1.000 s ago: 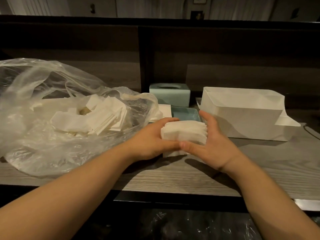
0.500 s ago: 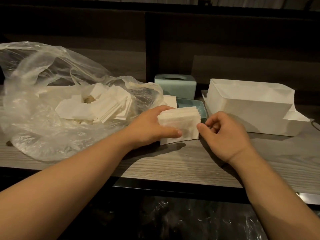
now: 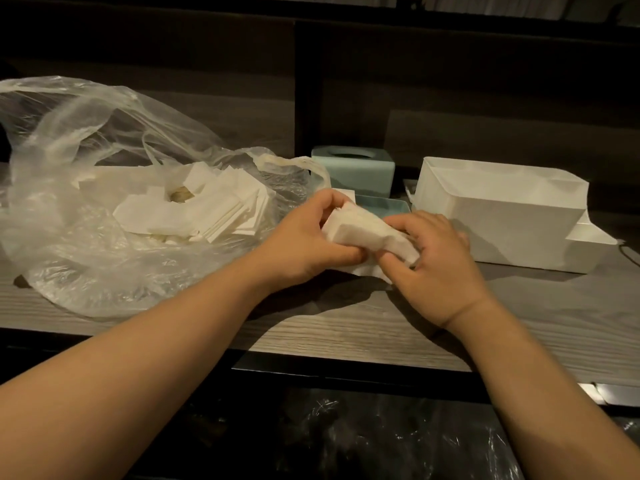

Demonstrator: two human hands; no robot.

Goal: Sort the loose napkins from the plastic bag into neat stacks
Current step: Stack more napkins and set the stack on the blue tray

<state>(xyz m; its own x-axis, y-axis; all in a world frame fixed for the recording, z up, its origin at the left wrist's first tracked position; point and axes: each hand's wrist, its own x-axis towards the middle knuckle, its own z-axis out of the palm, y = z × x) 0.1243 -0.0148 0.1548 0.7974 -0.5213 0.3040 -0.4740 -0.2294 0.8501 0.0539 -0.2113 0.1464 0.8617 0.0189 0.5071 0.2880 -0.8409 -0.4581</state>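
A stack of white napkins (image 3: pixel 367 233) is held tilted just above the wooden counter (image 3: pixel 346 327), between both hands. My left hand (image 3: pixel 304 247) grips its left end, thumb under and fingers over the top. Gripping the right end is my right hand (image 3: pixel 433 258), with fingers curled over the stack. One napkin corner hangs out below the stack. To the left lies a clear plastic bag (image 3: pixel 86 174), open toward me, with several loose white napkins (image 3: pixel 194 209) heaped inside it.
A white plastic bin (image 3: pixel 498 216) stands at the right on the counter. Behind the hands are a pale teal tissue box (image 3: pixel 353 171) and a teal tray (image 3: pixel 384 204). A dark wall panel runs along the back. The counter's front edge drops off below my forearms.
My right hand, which had let go of the stack half a second ago, has closed on its right end again. The stack has tilted, its right end lower.
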